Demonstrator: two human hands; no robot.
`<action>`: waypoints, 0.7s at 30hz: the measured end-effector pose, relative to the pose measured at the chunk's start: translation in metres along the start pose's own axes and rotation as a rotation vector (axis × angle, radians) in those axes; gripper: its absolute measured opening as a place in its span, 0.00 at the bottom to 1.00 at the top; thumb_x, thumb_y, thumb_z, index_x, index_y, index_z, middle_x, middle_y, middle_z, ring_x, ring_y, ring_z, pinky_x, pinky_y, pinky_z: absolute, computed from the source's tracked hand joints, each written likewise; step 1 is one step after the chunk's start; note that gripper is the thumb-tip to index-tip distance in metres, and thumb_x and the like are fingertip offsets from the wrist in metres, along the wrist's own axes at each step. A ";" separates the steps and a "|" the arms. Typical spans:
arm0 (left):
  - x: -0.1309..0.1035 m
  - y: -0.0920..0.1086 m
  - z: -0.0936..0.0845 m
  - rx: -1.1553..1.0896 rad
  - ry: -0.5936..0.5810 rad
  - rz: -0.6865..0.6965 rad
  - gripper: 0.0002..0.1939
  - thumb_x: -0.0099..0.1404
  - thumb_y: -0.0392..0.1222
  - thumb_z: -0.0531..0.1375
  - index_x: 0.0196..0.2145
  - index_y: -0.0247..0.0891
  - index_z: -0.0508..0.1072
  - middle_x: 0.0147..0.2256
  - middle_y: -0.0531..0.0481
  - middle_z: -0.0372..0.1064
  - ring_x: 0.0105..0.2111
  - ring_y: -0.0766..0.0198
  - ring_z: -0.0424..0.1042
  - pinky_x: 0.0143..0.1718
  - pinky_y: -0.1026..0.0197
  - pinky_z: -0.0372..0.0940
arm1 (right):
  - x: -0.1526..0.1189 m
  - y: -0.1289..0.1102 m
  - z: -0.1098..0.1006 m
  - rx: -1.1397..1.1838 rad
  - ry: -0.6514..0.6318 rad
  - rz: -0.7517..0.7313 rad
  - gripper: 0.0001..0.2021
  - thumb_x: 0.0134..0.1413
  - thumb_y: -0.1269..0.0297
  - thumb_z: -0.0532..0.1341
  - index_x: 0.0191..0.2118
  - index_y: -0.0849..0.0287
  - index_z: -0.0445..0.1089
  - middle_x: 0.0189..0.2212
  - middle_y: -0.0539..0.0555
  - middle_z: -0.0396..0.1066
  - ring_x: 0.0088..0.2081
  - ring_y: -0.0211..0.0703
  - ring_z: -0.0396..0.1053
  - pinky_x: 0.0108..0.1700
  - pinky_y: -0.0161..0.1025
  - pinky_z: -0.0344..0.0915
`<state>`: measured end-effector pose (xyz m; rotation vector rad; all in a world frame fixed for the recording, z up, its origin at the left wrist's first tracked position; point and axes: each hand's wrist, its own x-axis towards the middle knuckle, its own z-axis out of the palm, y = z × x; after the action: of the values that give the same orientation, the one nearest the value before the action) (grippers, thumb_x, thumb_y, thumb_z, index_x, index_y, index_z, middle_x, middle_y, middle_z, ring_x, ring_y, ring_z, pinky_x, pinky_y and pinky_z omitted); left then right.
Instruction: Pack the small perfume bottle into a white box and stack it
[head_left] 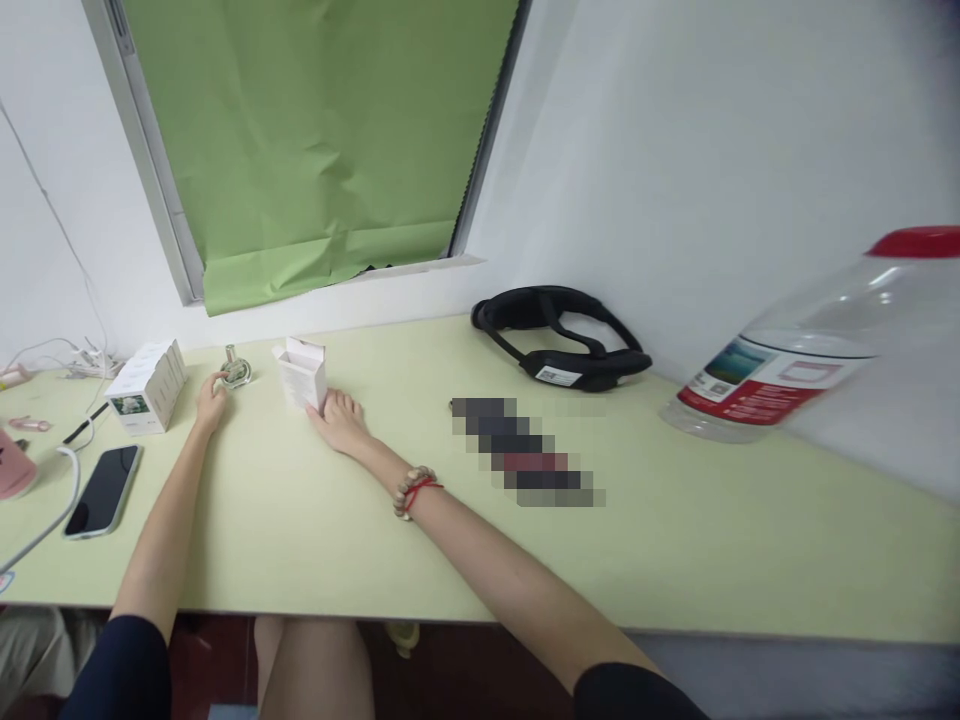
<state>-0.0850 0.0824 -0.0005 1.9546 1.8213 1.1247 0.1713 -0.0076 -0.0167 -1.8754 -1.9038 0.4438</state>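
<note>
At the back left of the table, a small clear glass perfume bottle (238, 374) stands with its narrow neck upward. The fingertips of my left hand (212, 402) are closed at its left edge. To the right of it, a small white carton (302, 378) stands upright, its top flaps raised. My right hand (343, 424) has its thumb at the carton's lower front corner and the index finger along its right side; the other fingers rest beside it near the table. The carton's inside is hidden. A beaded bracelet and red string circle my right wrist.
Left of my left hand are a white box (148, 388), a phone (103, 490), a pink cup (13, 465) and cables (71, 480). A black headset (559, 340), a blurred-out dark item (525, 450) and a large plastic bottle (757, 385) lie to the right. The table's front edge (420, 615) runs below my arms.
</note>
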 end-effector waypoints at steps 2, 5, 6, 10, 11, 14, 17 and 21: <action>0.001 -0.001 0.001 0.017 0.001 0.011 0.23 0.57 0.31 0.48 0.48 0.38 0.71 0.53 0.48 0.66 0.56 0.60 0.62 0.61 0.56 0.51 | 0.000 0.001 0.000 0.004 0.003 -0.004 0.22 0.68 0.57 0.49 0.57 0.72 0.58 0.55 0.68 0.60 0.57 0.54 0.55 0.58 0.46 0.49; 0.001 -0.002 0.002 0.071 -0.034 0.012 0.23 0.57 0.32 0.50 0.47 0.39 0.74 0.55 0.47 0.64 0.57 0.59 0.61 0.62 0.55 0.51 | 0.001 0.002 0.002 0.013 0.012 -0.012 0.22 0.68 0.57 0.49 0.56 0.72 0.59 0.54 0.68 0.60 0.57 0.54 0.56 0.58 0.47 0.49; 0.002 -0.002 0.003 0.089 -0.049 0.007 0.23 0.57 0.32 0.50 0.47 0.39 0.75 0.56 0.46 0.62 0.58 0.58 0.60 0.62 0.54 0.51 | 0.002 0.003 0.003 0.013 0.013 -0.013 0.22 0.68 0.57 0.49 0.56 0.71 0.59 0.54 0.67 0.60 0.57 0.54 0.56 0.58 0.47 0.49; 0.001 -0.001 0.004 0.117 -0.028 -0.003 0.23 0.55 0.31 0.52 0.47 0.39 0.76 0.54 0.44 0.63 0.57 0.57 0.62 0.62 0.53 0.53 | 0.004 0.004 0.006 0.004 0.011 -0.014 0.22 0.68 0.56 0.48 0.56 0.71 0.59 0.54 0.67 0.60 0.57 0.54 0.55 0.58 0.46 0.49; 0.001 -0.001 0.004 0.117 -0.011 0.000 0.22 0.55 0.31 0.53 0.46 0.39 0.77 0.52 0.44 0.64 0.55 0.57 0.63 0.61 0.54 0.54 | 0.004 0.005 0.007 0.004 0.011 -0.016 0.22 0.68 0.56 0.48 0.56 0.70 0.59 0.54 0.67 0.60 0.57 0.54 0.55 0.58 0.46 0.49; -0.003 0.003 0.003 0.124 0.039 0.006 0.18 0.57 0.34 0.54 0.43 0.38 0.78 0.48 0.42 0.65 0.51 0.57 0.66 0.58 0.55 0.57 | 0.006 0.005 0.009 0.009 0.018 -0.024 0.22 0.68 0.56 0.48 0.56 0.70 0.59 0.54 0.67 0.60 0.57 0.54 0.55 0.58 0.46 0.48; -0.010 0.012 0.002 0.169 0.118 -0.003 0.14 0.59 0.38 0.54 0.37 0.37 0.79 0.43 0.42 0.66 0.48 0.55 0.66 0.56 0.53 0.57 | 0.006 0.005 0.009 0.019 0.027 -0.035 0.22 0.68 0.56 0.48 0.56 0.71 0.59 0.53 0.67 0.60 0.56 0.54 0.56 0.58 0.46 0.49; -0.021 0.026 0.000 0.338 0.220 -0.026 0.12 0.60 0.45 0.56 0.29 0.36 0.77 0.40 0.41 0.68 0.47 0.51 0.66 0.53 0.49 0.57 | 0.008 0.007 0.008 0.076 0.019 -0.057 0.23 0.66 0.56 0.51 0.57 0.70 0.57 0.55 0.68 0.60 0.58 0.53 0.56 0.58 0.47 0.49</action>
<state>-0.0642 0.0574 0.0086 2.0407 2.2738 1.1225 0.1727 0.0008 -0.0264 -1.7661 -1.8959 0.4720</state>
